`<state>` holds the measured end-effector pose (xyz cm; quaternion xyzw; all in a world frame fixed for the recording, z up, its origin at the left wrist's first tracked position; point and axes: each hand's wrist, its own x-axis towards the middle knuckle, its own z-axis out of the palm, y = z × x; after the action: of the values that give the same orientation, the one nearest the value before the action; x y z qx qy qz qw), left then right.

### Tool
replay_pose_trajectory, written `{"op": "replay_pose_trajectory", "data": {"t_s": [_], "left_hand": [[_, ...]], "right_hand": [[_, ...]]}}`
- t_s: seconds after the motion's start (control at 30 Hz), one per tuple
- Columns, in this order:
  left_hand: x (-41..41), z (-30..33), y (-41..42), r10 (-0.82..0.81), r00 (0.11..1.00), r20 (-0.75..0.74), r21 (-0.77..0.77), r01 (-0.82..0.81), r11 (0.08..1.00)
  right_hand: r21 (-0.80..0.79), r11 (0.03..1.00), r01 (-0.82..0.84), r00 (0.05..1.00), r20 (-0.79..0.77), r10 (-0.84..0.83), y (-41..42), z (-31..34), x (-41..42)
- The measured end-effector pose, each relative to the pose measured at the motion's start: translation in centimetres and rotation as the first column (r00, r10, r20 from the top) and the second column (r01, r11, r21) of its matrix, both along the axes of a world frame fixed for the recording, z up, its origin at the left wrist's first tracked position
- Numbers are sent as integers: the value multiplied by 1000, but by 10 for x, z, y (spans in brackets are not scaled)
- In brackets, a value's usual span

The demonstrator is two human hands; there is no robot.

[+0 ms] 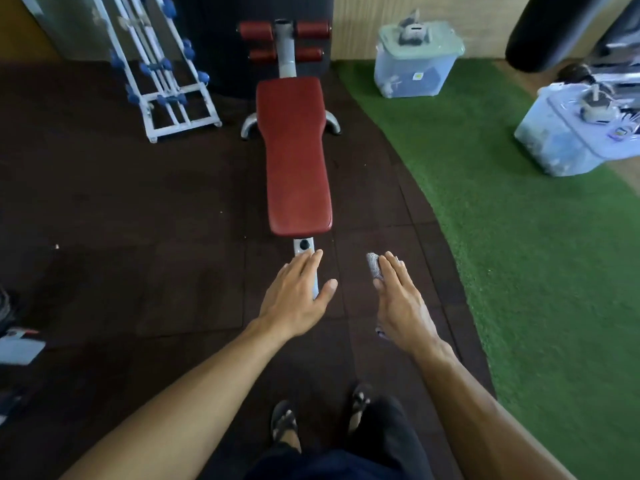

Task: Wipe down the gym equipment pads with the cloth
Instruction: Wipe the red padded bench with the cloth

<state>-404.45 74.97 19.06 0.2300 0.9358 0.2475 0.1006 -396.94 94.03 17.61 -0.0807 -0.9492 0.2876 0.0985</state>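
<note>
A: Status check. Is any wiping happening yet?

B: Not by my reading. The right hand (398, 299) is carrying the grey cloth (374, 268) under nearly straight fingers; the thumb is hidden, so I cannot tell how firmly it is gripping. The cloth is showing at the fingertips and again at the heel of the palm.

A: And the other hand?

B: The left hand (294, 299) is hanging flat and spread, holding nothing.

A: Where are the pads?

B: The red bench pad (294, 154) is lying just ahead of both hands, untouched. The red roller pads (311, 29) are sitting well beyond it. Judging so: everything is remaining to do.
</note>
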Motion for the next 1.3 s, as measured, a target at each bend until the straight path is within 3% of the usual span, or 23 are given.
{"op": "replay_pose_trajectory", "data": {"t_s": [0.17,0.53,1.0,1.17,1.3], "left_hand": [[-65,-15,62,16,1000,8,-34,-16,999],[-182,-17,204,308,951,25,19,-308,951],[-368,-47,195,575,814,88,-35,-574,818],[-405,-53,184,714,689,122,-69,-712,699],[-424,-72,184,817,551,171,-134,-808,573]], "right_hand": [[-42,999,13,999,47,-11,67,-15,-72],[-24,954,-299,950,85,300,205,-7,-253],[-2,787,-617,778,155,609,190,-26,-493],[13,672,-741,643,301,704,180,-37,-563],[21,563,-826,541,309,782,174,-53,-621]]}}
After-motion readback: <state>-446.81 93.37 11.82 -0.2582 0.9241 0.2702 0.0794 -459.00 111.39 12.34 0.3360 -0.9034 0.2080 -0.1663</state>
